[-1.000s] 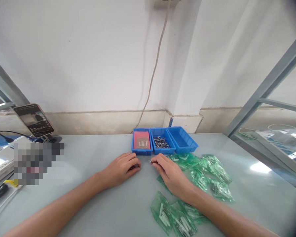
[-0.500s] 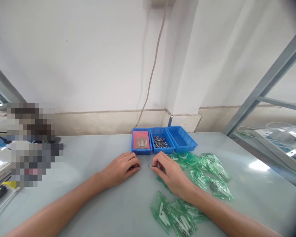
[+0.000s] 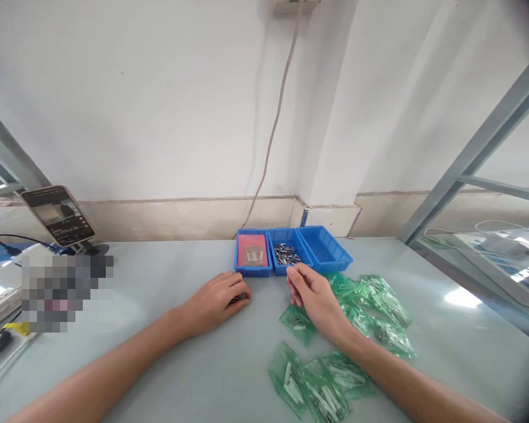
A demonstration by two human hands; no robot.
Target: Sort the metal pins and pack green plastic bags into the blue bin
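My left hand (image 3: 218,302) rests on the grey table with its fingers curled over small dark metal parts (image 3: 235,299), mostly hidden beneath them. Across from it, my right hand (image 3: 312,294) is raised just in front of the middle blue bin (image 3: 291,270). Thumb and fingers are pinched together there, and whatever they hold is hidden. Loose slim metal pieces, screw-like, fill part of that bin (image 3: 286,254). Below the right hand lies a green plastic bag (image 3: 298,324) with small parts inside.
A left blue bin (image 3: 253,272) holds a pink sheet and a small clear bag. The right blue bin (image 3: 328,249) adjoins the middle one. Several filled green bags (image 3: 381,299) lie to the right and in front (image 3: 308,388). A phone (image 3: 59,216) stands at the far left.
My right hand has lifted and shifted slightly right, toward the middle bin. The small metal piece that showed at its fingertips is out of sight. My left hand has stayed put.
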